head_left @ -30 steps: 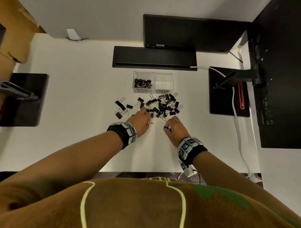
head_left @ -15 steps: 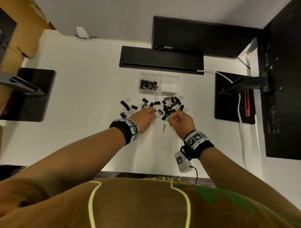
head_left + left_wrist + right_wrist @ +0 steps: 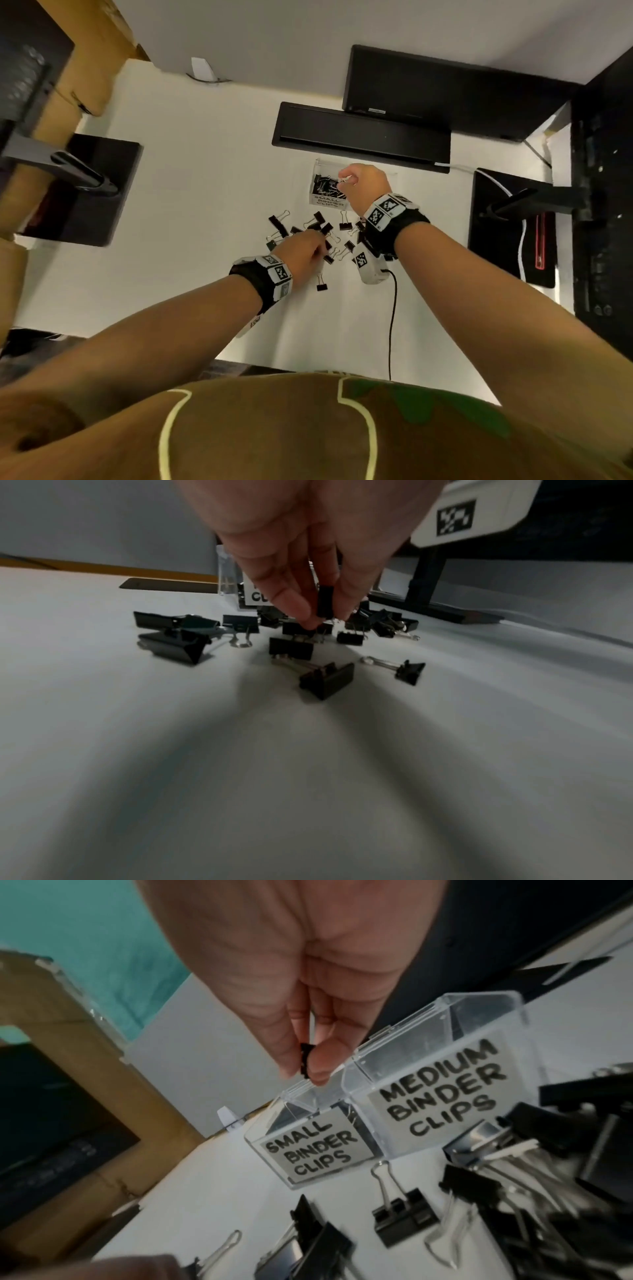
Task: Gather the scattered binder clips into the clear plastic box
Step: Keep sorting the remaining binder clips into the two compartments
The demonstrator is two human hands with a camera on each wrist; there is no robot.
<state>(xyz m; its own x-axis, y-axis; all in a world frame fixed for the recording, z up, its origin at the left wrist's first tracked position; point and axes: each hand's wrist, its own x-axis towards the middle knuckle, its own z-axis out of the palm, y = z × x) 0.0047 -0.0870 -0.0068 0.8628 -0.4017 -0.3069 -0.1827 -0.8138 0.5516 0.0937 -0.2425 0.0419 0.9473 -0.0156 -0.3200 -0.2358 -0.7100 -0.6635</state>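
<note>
White counter (image 3: pixel 178 212) with monitor bases on both sides, so the open room is the middle strip. Right hand (image 3: pixel 363 186) pinches a small clip (image 3: pixel 306 1058) over the clear plastic box (image 3: pixel 316 1146), the compartment marked SMALL; best to let go low and inside the rim so it doesn't bounce out. Left hand (image 3: pixel 305 251) pinches another clip (image 3: pixel 324 601) just above the scattered binder clips (image 3: pixel 317 229), which lie right in front of the box. Lift straight up so it doesn't snag the neighbours.
</note>
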